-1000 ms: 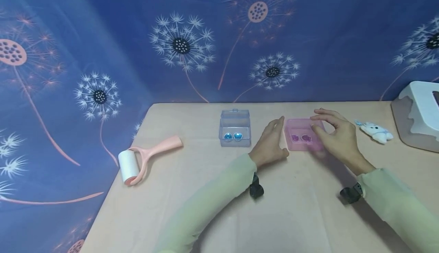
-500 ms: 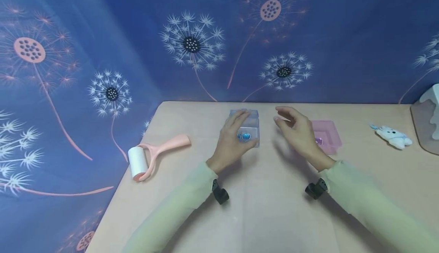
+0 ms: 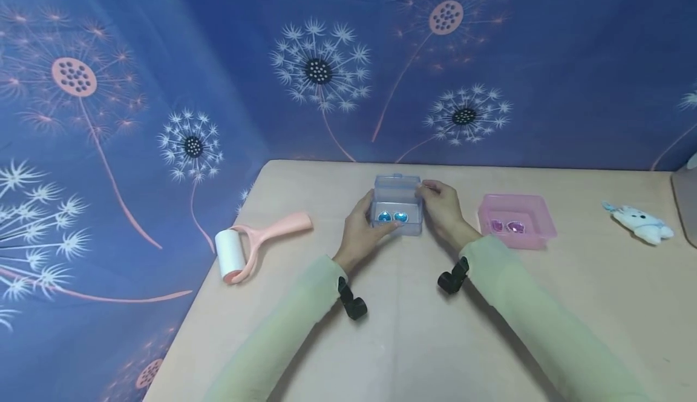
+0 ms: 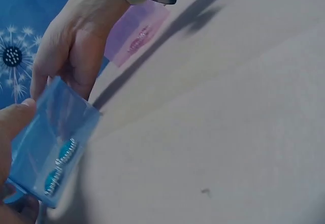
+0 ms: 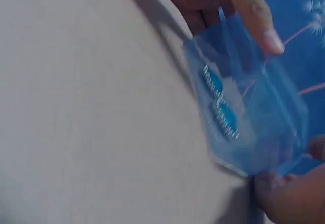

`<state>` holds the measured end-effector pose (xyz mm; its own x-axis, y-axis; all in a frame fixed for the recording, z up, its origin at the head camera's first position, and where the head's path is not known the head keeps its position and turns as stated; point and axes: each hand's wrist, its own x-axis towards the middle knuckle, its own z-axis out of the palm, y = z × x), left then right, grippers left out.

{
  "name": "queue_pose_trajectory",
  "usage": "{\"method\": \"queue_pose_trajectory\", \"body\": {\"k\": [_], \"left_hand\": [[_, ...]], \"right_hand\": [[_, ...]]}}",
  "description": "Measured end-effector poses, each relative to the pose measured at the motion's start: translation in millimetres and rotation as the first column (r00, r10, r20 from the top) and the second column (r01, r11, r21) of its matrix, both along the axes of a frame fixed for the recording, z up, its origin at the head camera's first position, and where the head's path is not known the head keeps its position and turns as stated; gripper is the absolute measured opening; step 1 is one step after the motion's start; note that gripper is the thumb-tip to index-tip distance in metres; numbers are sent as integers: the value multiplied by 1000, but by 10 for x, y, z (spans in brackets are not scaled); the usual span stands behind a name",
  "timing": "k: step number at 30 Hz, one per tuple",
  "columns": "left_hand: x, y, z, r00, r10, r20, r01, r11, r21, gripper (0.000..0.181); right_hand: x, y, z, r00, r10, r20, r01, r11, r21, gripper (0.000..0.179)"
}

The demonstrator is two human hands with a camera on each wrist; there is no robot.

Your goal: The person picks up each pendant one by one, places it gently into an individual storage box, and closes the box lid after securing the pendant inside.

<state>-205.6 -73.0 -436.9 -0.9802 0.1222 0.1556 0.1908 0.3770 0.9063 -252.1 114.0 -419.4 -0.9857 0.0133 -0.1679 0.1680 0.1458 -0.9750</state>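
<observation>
A clear blue plastic box [image 3: 411, 229] with its hinged lid [image 3: 398, 190] raised lies between both hands. Two glittery blue ovals with silver beaded rims [image 5: 225, 114] sit inside it; the wrist views show them touching end to end. My left hand [image 3: 359, 232] grips the box's left side, thumb across the front wall. My right hand [image 3: 443, 211] has curled fingers at the lid's right edge, and the right wrist view shows its thumb and a finger about that corner. Farther right, an open pink box [image 3: 539, 226] contains two purple ovals [image 3: 515, 227].
A pink-handled lint roller [image 3: 231, 253] lies on the cloth-covered table [image 3: 381, 353] at left. A small white plush toy [image 3: 642, 223] is at the right, with part of a grey container [image 3: 687, 199] at the edge. Patterned blue cloth [image 3: 229, 51] hangs behind.
Both hands have left the pink box and moved left to the blue box. The left hand has taken hold of its side; the right hand has reached the lid. The head view has shifted right.
</observation>
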Motion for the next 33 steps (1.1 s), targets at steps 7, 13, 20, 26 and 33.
{"method": "queue_pose_trajectory", "body": {"k": [7,13,20,26,33], "left_hand": [[-31,28,-79,999,19,-32,-19,1000,5,94],[-34,24,-105,999,27,-26,-27,1000,1,94],[-36,21,-105,998,45,-38,-46,999,-19,93],[-33,14,-100,999,30,-39,-31,999,-12,93],[-30,13,-98,999,36,-25,-37,999,-22,95]], "right_hand": [[-44,85,-89,999,40,14,-39,997,-74,51],[-49,94,-72,999,29,-15,-31,992,-125,50],[-57,101,-20,993,9,-119,-26,990,-141,48],[-14,93,71,987,21,-161,-44,989,-139,54],[17,51,213,983,52,-177,-73,991,-115,61]]}}
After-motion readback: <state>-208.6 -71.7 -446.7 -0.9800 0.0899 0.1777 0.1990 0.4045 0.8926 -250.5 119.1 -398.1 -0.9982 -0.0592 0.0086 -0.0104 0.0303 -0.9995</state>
